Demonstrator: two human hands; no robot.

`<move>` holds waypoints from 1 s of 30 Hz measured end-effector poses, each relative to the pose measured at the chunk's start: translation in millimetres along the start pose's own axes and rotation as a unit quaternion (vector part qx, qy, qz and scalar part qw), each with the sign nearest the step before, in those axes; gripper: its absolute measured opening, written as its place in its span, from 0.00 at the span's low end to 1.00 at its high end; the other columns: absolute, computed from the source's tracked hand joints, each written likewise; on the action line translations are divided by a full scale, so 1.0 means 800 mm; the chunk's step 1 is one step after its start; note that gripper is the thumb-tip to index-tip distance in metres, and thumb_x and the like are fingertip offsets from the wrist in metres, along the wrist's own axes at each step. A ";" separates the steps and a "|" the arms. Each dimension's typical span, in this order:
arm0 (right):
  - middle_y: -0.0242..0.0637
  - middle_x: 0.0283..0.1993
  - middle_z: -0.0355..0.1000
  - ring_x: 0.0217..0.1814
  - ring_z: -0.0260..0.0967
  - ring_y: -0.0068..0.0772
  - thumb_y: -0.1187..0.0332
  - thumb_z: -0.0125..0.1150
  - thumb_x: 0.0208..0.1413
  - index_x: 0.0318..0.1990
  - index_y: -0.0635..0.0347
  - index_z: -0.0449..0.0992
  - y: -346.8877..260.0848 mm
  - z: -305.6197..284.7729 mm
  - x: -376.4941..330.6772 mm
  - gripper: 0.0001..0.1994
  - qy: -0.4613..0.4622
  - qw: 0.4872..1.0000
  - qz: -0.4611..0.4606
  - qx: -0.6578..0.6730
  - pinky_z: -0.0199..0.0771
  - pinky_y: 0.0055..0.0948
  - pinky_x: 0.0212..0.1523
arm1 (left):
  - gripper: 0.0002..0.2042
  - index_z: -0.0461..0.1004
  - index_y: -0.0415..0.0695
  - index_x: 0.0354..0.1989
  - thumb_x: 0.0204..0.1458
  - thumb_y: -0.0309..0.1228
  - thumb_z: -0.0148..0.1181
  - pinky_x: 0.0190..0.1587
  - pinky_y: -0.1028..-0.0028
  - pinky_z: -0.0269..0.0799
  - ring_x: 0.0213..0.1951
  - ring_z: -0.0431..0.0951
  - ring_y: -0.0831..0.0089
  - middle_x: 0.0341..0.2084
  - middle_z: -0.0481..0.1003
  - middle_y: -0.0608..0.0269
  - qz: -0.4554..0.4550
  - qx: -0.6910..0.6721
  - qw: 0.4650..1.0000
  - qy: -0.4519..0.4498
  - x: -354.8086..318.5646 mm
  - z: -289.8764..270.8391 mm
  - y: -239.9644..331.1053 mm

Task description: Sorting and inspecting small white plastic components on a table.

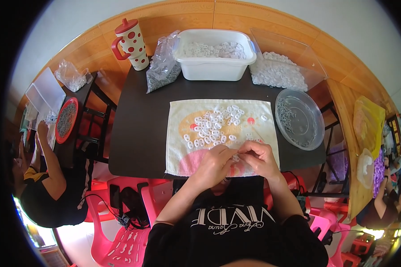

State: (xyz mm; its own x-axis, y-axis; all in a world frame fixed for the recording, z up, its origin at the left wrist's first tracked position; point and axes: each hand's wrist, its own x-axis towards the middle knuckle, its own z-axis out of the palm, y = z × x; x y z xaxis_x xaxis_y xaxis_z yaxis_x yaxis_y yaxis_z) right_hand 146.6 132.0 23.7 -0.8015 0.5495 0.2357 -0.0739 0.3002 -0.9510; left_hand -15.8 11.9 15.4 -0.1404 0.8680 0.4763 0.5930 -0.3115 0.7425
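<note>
My left hand (216,163) and my right hand (259,158) meet above the near edge of a pale patterned towel (176,153). Both have their fingers closed in a pinch, tips almost touching. What they hold is too small and too covered by the fingers to name. Just beyond them lies a loose spread of small white plastic pieces (211,122), each with two holes. A few small grey pieces (249,135) rest near my right fingers.
Along the back stand a spotted tumbler (133,44), a bag of grey pieces (162,73), a white tub (214,69) and a clear box of white pieces (278,73). A round clear tray (318,120) holds grey pieces at right. Another person (53,191) works at left beside a red tray (67,118).
</note>
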 end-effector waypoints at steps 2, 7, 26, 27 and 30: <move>0.34 0.33 0.74 0.35 0.70 0.20 0.87 0.59 0.51 0.34 0.70 0.76 0.001 0.000 0.000 0.06 0.003 1.000 0.001 -0.004 0.68 0.20 0.36 | 0.14 0.78 0.36 0.42 0.45 0.18 0.63 0.33 0.65 0.73 0.31 0.78 0.56 0.28 0.76 0.52 -0.002 0.004 1.000 0.002 0.001 0.000 0.003; 0.34 0.34 0.74 0.36 0.70 0.20 0.88 0.59 0.51 0.34 0.70 0.76 0.003 0.003 -0.002 0.06 0.009 1.000 -0.006 -0.013 0.68 0.19 0.37 | 0.14 0.78 0.36 0.42 0.44 0.18 0.63 0.33 0.65 0.73 0.31 0.77 0.55 0.28 0.76 0.52 -0.010 0.007 1.000 0.017 0.001 0.002 0.005; 0.31 0.33 0.74 0.35 0.68 0.17 0.85 0.60 0.55 0.35 0.68 0.76 0.011 0.006 -0.008 0.04 0.032 0.998 -0.020 0.056 0.67 0.19 0.37 | 0.14 0.79 0.34 0.48 0.52 0.15 0.63 0.29 0.84 0.67 0.28 0.71 0.89 0.30 0.77 0.69 -0.212 -0.263 0.941 -0.021 -0.002 0.005 0.002; 0.31 0.33 0.74 0.35 0.68 0.17 0.85 0.60 0.55 0.35 0.68 0.76 0.012 0.006 -0.008 0.04 0.031 0.998 -0.019 0.055 0.67 0.19 0.37 | 0.14 0.79 0.35 0.48 0.52 0.15 0.62 0.29 0.84 0.68 0.28 0.72 0.89 0.30 0.77 0.69 -0.210 -0.252 0.944 -0.026 -0.001 0.003 0.004; 0.31 0.33 0.74 0.35 0.68 0.17 0.85 0.60 0.54 0.35 0.68 0.76 0.012 0.006 -0.008 0.04 0.032 0.998 -0.022 0.055 0.67 0.19 0.37 | 0.14 0.79 0.34 0.48 0.51 0.15 0.62 0.30 0.84 0.70 0.29 0.73 0.88 0.30 0.77 0.69 -0.219 -0.248 0.943 -0.037 0.000 0.002 0.004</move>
State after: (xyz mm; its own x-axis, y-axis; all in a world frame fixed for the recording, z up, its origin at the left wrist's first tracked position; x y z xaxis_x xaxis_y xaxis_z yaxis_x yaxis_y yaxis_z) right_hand 148.3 127.7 12.3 -0.7566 0.5879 0.2860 -0.1748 0.2396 -0.9550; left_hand -12.8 11.5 16.9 -0.2194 0.9742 0.0532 0.0444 -0.0445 0.9980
